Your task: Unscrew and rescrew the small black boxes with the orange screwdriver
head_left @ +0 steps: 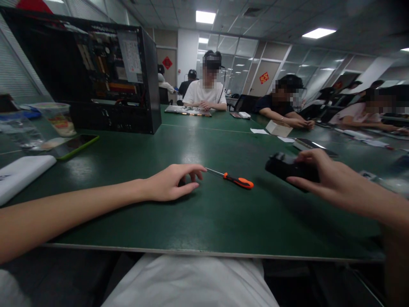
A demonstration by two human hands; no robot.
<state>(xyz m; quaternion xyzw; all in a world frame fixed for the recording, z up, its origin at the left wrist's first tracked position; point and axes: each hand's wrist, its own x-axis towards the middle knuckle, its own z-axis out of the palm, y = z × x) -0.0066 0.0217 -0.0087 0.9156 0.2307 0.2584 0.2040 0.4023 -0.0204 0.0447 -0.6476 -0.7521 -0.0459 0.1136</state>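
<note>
My left hand (174, 182) rests on the green table (204, 213), fingers curled loosely with the tips near the metal tip of a screwdriver (234, 179) with an orange and black handle. It holds nothing that I can see. My right hand (322, 172) grips a black device (286, 165), held just above the table to the right of the screwdriver.
An open black computer case (96, 72) stands at the back left. A phone in a green case (75, 145), a plastic cup (57, 117) and a white box (22, 172) lie at the left. Several people sit across the table with their own items.
</note>
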